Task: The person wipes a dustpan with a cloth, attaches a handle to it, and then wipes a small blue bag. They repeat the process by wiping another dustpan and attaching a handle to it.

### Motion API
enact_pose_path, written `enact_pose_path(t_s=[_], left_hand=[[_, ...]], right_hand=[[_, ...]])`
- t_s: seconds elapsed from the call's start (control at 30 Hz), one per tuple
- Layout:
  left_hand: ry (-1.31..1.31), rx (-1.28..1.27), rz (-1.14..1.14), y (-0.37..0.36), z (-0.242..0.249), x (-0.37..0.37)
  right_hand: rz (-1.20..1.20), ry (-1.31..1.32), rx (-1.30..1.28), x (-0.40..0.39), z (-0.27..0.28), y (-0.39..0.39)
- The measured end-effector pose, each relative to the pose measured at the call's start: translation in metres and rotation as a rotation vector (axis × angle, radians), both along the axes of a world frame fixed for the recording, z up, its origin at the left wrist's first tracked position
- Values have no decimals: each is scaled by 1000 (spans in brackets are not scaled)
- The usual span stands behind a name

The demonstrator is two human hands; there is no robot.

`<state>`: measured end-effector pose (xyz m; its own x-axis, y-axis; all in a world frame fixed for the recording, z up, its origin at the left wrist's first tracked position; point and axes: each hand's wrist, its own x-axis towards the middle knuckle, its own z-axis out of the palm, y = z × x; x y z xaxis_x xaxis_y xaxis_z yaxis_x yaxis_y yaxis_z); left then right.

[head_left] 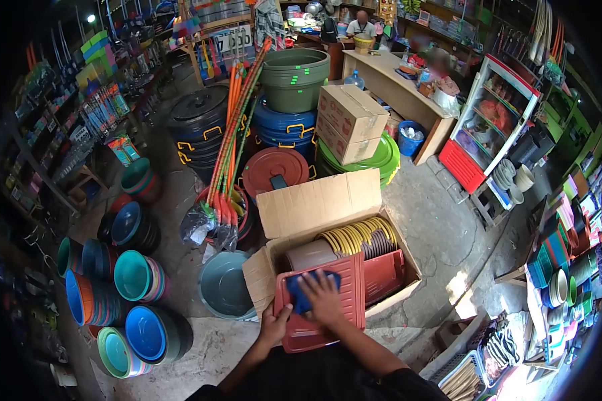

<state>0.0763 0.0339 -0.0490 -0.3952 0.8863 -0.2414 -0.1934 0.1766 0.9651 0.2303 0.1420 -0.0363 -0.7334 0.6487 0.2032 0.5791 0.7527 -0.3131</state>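
Observation:
A red ribbed plastic tray (348, 289) is tilted in front of me, over the near side of an open cardboard box (289, 214). My left hand (273, 327) is closed on the tray's left edge, thumb on top. A folded blue cloth (293, 292) lies against the tray's surface, and my right hand (321, 299) presses it there, fingers over it. Inside the box sit a row of stacked brown containers with yellow rims (351, 235) and another red tray (385, 277).
A grey tub (227, 284) stands left of the box, with stacked colourful buckets (140, 275) beyond. Behind the box are lidded bins (274, 170), long-handled brooms (237, 134) and sealed cartons (351, 120). A person (361, 28) is at the far counter (394, 80).

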Motion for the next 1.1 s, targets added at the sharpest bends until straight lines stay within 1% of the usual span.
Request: enact_pose_path(t_s=[0.03,0.07,0.1,0.13,0.17,0.2,0.23,0.27,0.33,0.37,0.4,0.43,0.47,0.5,0.53,0.6,0.63,0.67,0.7,0.73,0.77,0.8,0.83,0.87,0.9,0.93,1.0,1.03,1.07,1.1], left_hand=[[15,29,32,0,7,1],[25,57,66,-1,15,2],[8,32,74,-3,26,-3],[4,36,80,-7,29,-8],[-27,62,79,-10,30,-13],[-57,85,77,-14,32,-16],[-16,29,40,-19,35,-17],[-17,31,39,-19,37,-16],[17,40,55,-17,39,-10],[12,37,49,-13,40,-10],[49,51,35,-7,40,-11],[85,63,23,-2,38,-12],[75,53,25,2,30,-14],[173,110,33,9,19,-18],[270,171,41,13,19,-20],[211,101,15,11,27,-29],[133,158,39,13,28,-30],[130,150,43,12,27,-34],[16,100,104,14,25,-40],[-100,55,165,17,22,-46],[-54,156,213,23,13,-50],[-60,157,223,27,18,-49],[58,198,227,29,29,-45],[179,236,228,26,38,-42],[113,163,216,21,44,-44],[116,165,220,20,44,-51],[33,213,270,18,44,-61],[0,244,310,21,49,-63],[-2,248,312,22,49,-62],[-88,262,361,23,48,-61]], right_hand=[[-21,-69,38,8,2,12],[-165,-25,12,18,4,18],[-309,17,-13,25,10,21],[-303,13,-9,34,4,29],[-461,119,4,41,-9,42],[-620,227,14,41,-8,49],[-658,214,20,40,-10,51],[-659,213,23,37,-12,52],[-541,336,-67,19,1,39],[-488,318,-68,7,6,29],[-366,351,-76,-3,-1,21],[-293,373,-109,-20,4,8],[-174,429,-179,-31,9,-6],[-48,290,-245,-40,18,-15],[137,378,-322,-43,23,-20],[278,433,-326,-41,26,-11],[281,425,-335,-37,26,-16],[338,404,-428,-34,26,-21],[395,384,-513,-32,27,-22],[400,382,-510,-28,30,-22],[503,176,-482,-20,31,-24],[603,-34,-453,-11,31,-26],[632,-86,-461,-3,25,-27],[640,-92,-469,8,21,-24],[602,-105,-462,20,20,-16],[561,-116,-450,31,23,-8],[303,-151,-319,55,32,1],[158,-99,-274,64,26,3],[160,-101,-270,69,18,1],[19,-34,-176,68,23,-3]])
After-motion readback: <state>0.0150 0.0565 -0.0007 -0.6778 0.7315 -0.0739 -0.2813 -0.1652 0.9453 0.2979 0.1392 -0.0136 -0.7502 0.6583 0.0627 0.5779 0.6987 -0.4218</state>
